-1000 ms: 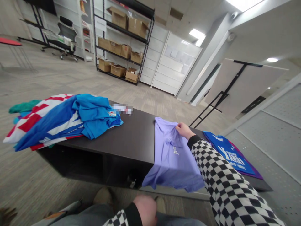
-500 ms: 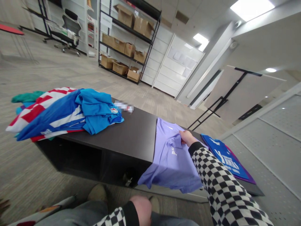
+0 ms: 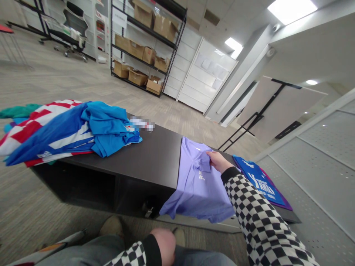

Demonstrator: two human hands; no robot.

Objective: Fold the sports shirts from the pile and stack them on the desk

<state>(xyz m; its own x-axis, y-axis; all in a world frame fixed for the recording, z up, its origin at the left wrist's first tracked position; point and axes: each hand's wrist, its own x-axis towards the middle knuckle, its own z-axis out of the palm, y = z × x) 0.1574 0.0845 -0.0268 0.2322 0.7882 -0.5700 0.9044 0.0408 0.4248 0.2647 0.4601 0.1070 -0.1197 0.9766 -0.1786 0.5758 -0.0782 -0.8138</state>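
A lavender T-shirt [image 3: 191, 184] with small white print lies spread over the dark cabinet top [image 3: 155, 162], its lower part hanging down over the front edge. My right hand [image 3: 217, 161] pinches the shirt's sleeve on the right side, and the cloth there is folded inward and creased. Low in the view, my left hand [image 3: 165, 244] is near my lap, away from the shirt. Its fingers are hidden, so whether it holds anything does not show.
A heap of jerseys [image 3: 69, 129] in blue, red-and-white and green covers the cabinet's left end. Folded blue and purple shirts [image 3: 260, 183] lie at the right end, beside a grey perforated panel [image 3: 318, 177]. Shelves with cardboard boxes [image 3: 137, 77] stand behind.
The whole view has shifted slightly, so things appear farther left. My right hand keeps its pinch on the lavender T-shirt, with the sleeve drawn slightly inward. My left hand stays low.
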